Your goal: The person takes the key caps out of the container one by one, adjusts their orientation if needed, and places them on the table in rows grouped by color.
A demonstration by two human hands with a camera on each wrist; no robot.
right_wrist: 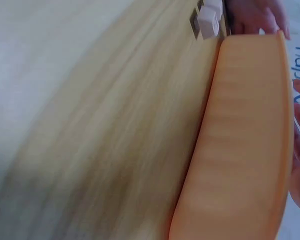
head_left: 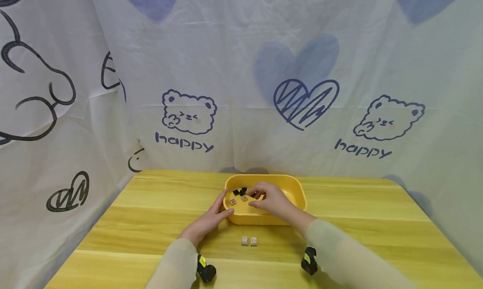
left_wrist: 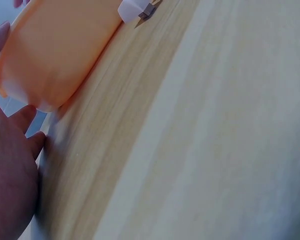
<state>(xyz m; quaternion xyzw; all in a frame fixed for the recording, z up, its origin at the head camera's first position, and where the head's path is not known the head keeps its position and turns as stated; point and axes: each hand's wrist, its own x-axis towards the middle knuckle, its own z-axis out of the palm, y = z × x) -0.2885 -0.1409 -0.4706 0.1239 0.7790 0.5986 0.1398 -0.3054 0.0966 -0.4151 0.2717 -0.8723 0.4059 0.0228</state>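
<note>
A yellow plastic tray (head_left: pixel 264 219) stands on the table with several small black pieces (head_left: pixel 242 191) and two beige keycap-like pieces (head_left: pixel 232 201) inside. At its left end is my left hand (head_left: pixel 206 224), fingers fairly straight along the outside and thumb by the front rim; the tray wall (left_wrist: pixel 65 45) shows beside it in the left wrist view. My right hand (head_left: pixel 272 201) reaches over the front rim into the tray. Its thumb and fingertips are apart, near a beige piece (head_left: pixel 244 198), and no held piece shows. Two pale keycap-like pieces (head_left: pixel 249 241) sit side by side in front of the tray.
The wood-grain table (head_left: pixel 158 222) extends to both sides of the tray. Behind it hangs a pale cloth (head_left: pixel 241 125) printed with hearts and bears. A black wrist device (head_left: pixel 206 270) is on the left wrist, and another (head_left: pixel 309 260) on the right.
</note>
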